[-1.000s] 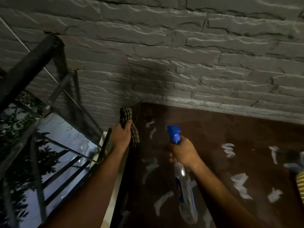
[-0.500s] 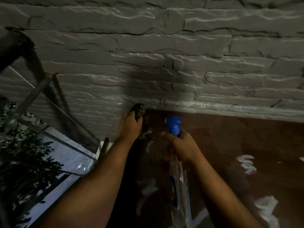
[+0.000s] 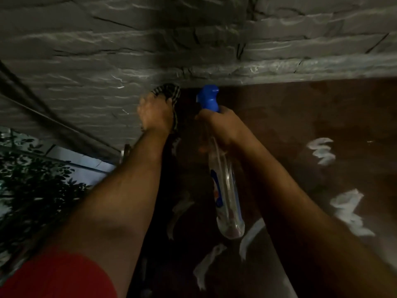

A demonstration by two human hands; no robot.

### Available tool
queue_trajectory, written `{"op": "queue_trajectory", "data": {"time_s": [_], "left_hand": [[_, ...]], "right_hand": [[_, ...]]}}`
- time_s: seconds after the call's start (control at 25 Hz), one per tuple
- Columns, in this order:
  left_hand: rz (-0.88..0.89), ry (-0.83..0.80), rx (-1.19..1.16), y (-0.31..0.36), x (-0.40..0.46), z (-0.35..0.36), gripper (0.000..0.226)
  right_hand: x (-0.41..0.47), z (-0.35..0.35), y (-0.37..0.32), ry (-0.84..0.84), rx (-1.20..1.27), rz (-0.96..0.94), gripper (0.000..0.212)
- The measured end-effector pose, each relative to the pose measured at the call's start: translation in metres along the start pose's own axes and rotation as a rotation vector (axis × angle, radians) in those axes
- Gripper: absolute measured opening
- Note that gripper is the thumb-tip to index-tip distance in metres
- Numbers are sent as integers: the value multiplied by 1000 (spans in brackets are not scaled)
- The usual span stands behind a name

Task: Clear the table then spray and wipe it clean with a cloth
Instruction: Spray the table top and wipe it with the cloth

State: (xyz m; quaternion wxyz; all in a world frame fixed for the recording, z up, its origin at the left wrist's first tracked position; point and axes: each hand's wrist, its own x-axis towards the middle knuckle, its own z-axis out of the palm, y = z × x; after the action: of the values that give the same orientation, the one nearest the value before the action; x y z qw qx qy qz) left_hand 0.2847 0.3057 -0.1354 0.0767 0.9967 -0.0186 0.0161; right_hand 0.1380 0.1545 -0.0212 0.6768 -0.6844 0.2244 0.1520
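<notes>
My left hand (image 3: 155, 114) presses a checked cloth (image 3: 168, 93) down at the far left corner of the dark brown table (image 3: 300, 117), right by the wall. Beside it, my right hand (image 3: 221, 123) grips the neck of a clear spray bottle (image 3: 227, 196) with a blue trigger head (image 3: 208, 97) aimed at the wall end of the table. Several white foam patches (image 3: 322, 150) lie across the tabletop, to the right of my arms and beneath them.
A grey stone-textured wall (image 3: 150, 46) runs along the far edge of the table. To the left are a metal railing (image 3: 53, 123) and a leafy plant (image 3: 32, 179) below it. A red sleeve (image 3: 55, 278) shows at the bottom left.
Both hands have reached further toward the wall. The cloth has gone from hanging in the air to lying pressed on the table's far corner, and the bottle has followed alongside.
</notes>
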Motion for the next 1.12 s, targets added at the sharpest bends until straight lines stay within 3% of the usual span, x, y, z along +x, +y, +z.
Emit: {"op": "queue_trajectory", "data": {"time_s": [0.12,0.2,0.32,0.4,0.48,0.56,0.64,0.72,0.76,0.84,0.96,1.0,1.12], "left_hand": [[275,21,36,17,-36,-4,36],[382,26,35,-18,-62,-4,36],[89,30,50,-51,-25,-12,31],[20,11,18,-22,11,-7,30],[222,-49,82,9,6,0,31],[468,-40,52,-8,-33,7,30],[364,0,-83,-48,-36,2,27],[46,-9,-78,-46,-6,-6,29],[-28,7,-63,-33,10,-4,32],[69,-41,-44,-5,13,-3,33],[433,13,-83,-26,-25,9,27],[408,13,-103,-45,-26,8,25],[62,-12,-89,-45,9,0,30]], "right_hand": [[4,3,-3,17,43,4,26],[0,3,-2,6,59,27,21],[-4,5,0,-23,93,53,23],[3,6,-1,-16,88,40,22],[5,7,-4,-14,95,34,19],[3,6,-6,-25,101,42,14],[-4,3,-4,-36,106,65,13],[-8,2,-2,-62,97,66,12],[-7,2,1,-70,91,64,10],[-7,1,2,-77,89,70,9],[-14,0,0,-107,82,77,9],[-18,0,0,-113,99,86,9],[-19,-2,5,-107,133,78,9]]}}
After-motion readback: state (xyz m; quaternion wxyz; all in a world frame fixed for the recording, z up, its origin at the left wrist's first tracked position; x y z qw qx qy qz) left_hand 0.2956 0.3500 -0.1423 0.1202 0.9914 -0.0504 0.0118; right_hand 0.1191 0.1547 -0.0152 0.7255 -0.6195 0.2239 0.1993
